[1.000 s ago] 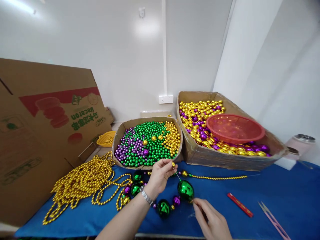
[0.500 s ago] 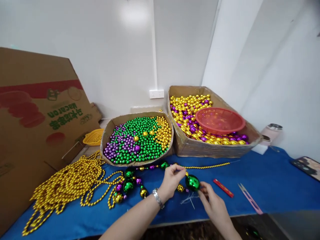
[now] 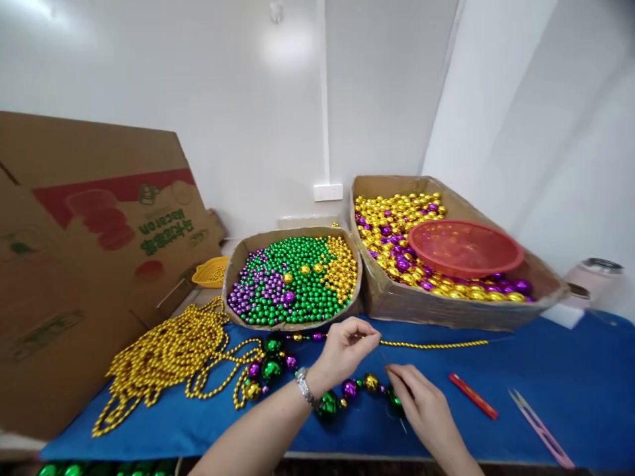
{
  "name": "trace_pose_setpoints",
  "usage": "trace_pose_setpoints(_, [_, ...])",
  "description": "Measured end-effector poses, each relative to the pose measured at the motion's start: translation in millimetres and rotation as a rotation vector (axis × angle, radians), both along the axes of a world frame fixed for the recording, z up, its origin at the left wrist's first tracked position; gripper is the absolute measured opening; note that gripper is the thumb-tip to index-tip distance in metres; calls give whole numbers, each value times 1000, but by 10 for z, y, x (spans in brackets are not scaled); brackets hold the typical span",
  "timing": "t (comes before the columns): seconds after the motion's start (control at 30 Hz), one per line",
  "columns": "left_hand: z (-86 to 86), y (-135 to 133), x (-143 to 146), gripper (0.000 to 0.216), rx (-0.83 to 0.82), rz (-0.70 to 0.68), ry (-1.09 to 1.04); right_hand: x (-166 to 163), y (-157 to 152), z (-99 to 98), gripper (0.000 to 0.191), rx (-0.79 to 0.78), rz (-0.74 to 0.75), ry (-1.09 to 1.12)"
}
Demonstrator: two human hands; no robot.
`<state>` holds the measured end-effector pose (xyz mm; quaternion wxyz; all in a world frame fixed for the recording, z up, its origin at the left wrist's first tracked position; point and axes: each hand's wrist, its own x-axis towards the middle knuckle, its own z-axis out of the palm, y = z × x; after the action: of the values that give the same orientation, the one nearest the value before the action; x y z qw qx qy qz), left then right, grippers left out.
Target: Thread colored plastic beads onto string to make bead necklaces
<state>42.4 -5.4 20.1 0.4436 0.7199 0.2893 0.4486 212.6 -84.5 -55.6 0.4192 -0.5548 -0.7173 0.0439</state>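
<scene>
My left hand [image 3: 347, 350], with a metal-band watch [image 3: 304, 387] on the wrist, is closed in a pinch above the blue cloth. Lower and to its right, my right hand [image 3: 419, 396] pinches too. A thin thread [image 3: 383, 357] shows faintly between the two sets of fingertips. Beneath them lies a strand of shiny beads, with a large green bead [image 3: 328, 404], a purple bead [image 3: 350, 389] and a gold bead [image 3: 371, 381]. Another green bead [image 3: 395, 400] is partly hidden behind my right hand. Behind my left hand, a thin gold bead string [image 3: 436, 346] runs right.
A carton of small beads [image 3: 292, 324] and a larger carton [image 3: 446, 311] with a red basket [image 3: 466, 248] stand behind. Gold bead chains [image 3: 169, 357] are heaped left, near a big cardboard box [image 3: 99, 277]. A red packet [image 3: 473, 396] and pink thread snips [image 3: 540, 428] lie right.
The large green bead that was between my hands is out of my fingertips. My hands now pinch closer to a bare thread. The view has turned left, so things appear farther right.
</scene>
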Motion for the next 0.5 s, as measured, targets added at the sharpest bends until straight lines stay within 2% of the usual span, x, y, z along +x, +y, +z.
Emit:
trace_pose_setpoints(0.07, [42,161,-247,24,165,81,208,20,16,-24,29,32,3,0])
trace_pose_setpoints(0.13, [57,410,-545,29,298,306,496,54,13,-55,28,48,-13,-6])
trace_pose_setpoints(0.2, [41,693,-829,29,270,530,775,67,-2,-77,27,48,-30,-11])
trace_pose_setpoints(0.23, [22,823,-945,29,244,569,819,60,-10,-83,27,47,-33,-12])
trace_pose_setpoints(0.37, [-83,1115,-1183,23,165,574,827,-43,-39,-87,26,62,5,1])
trace_pose_setpoints(0.5, [-166,1004,-1143,29,117,529,717,-190,-66,-55,24,83,77,18])
